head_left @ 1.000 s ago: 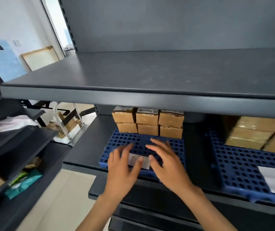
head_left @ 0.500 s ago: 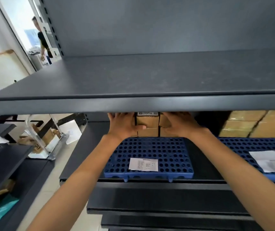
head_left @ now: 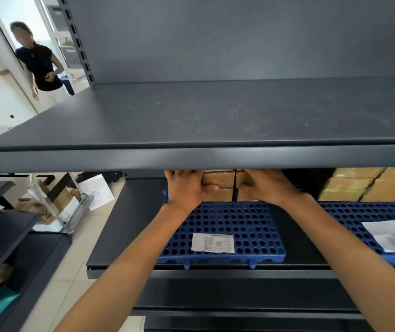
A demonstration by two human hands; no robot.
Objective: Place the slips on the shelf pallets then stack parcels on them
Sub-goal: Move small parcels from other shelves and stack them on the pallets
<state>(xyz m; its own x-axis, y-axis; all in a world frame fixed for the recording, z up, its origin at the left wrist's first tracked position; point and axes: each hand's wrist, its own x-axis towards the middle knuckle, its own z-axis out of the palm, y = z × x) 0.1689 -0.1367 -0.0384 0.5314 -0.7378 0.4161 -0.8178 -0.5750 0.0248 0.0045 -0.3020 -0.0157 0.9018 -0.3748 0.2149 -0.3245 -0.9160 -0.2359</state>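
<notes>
both hands, left hand (head_left: 187, 190) and right hand (head_left: 267, 188), grip stacked parcels (head_left: 218, 185) at the back of a blue pallet (head_left: 251, 226), its slip (head_left: 212, 242) lying in front.

Matt metal shelf (head_left: 215, 121); perforated plastic pallet (head_left: 246, 226); cardboard parcels (head_left: 218, 182).

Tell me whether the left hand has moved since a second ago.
Yes, the left hand left the slip at the front of the blue pallet and went back to grip the parcels at its rear.
</notes>
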